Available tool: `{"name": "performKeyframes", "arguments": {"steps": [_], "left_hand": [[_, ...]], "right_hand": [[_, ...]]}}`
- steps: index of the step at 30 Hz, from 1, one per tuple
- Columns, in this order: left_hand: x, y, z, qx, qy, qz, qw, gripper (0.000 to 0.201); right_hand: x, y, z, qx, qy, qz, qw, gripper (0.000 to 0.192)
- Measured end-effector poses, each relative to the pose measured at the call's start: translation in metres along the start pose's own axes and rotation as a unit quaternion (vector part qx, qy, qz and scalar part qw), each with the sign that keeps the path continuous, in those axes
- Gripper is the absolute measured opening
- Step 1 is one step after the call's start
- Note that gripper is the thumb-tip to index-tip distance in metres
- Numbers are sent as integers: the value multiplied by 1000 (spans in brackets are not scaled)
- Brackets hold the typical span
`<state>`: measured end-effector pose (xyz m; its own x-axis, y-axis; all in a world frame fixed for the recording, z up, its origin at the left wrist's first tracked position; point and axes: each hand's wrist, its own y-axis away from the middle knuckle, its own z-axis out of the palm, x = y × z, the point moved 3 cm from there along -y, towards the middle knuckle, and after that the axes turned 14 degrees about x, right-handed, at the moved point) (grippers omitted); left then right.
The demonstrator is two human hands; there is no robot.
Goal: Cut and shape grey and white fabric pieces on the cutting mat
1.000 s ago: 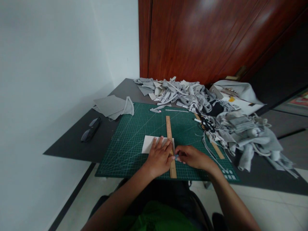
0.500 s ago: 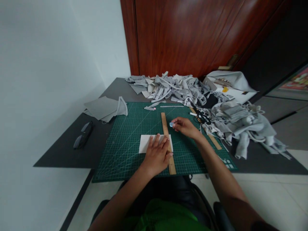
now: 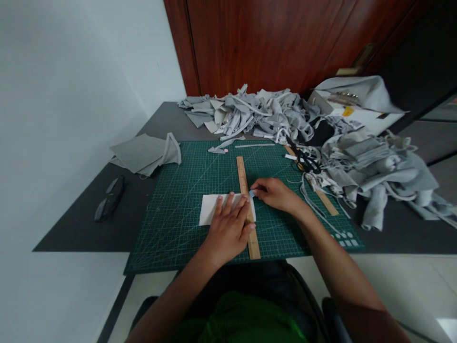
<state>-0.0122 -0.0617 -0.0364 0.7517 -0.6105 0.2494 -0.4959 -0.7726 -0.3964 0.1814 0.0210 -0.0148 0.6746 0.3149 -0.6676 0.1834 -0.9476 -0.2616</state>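
White rectangular paper sheet point(image 3: 214, 208) lies mid-frame on the green cutting mat point(image 3: 178, 224). Our left hand point(image 3: 228, 228) presses the wooden ruler point(image 3: 246, 205) flat, fingers spread; our right hand point(image 3: 273, 193) pinches a small pale-blue marker point(image 3: 252, 193). If the ruler slips, we judge the line skews.

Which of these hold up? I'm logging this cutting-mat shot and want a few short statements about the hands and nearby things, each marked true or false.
1. The left hand presses flat on the wooden ruler and the white piece. True.
2. The right hand holds a pair of scissors. False: its fingers pinch a small pale blue item at the ruler's edge; the scissors lie apart on the mat.
3. The green cutting mat lies under the ruler. True.
4. The dark glasses lie on the mat. False: they lie on the grey table, left of the mat.
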Motion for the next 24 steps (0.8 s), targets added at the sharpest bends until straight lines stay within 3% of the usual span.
{"name": "performKeyframes", "arguments": {"steps": [17, 21, 24], "left_hand": [[0, 0, -1, -1, -3, 3, 1000, 61], [0, 1, -1, 0, -3, 3, 1000, 61], [0, 1, 0, 4, -2, 5, 1000, 61]], "right_hand": [[-5, 3, 1, -14, 11, -32, 999, 17], [-3, 6, -4, -98, -80, 0, 992, 16], [5, 4, -9, -137, -208, 68, 966, 17]]}}
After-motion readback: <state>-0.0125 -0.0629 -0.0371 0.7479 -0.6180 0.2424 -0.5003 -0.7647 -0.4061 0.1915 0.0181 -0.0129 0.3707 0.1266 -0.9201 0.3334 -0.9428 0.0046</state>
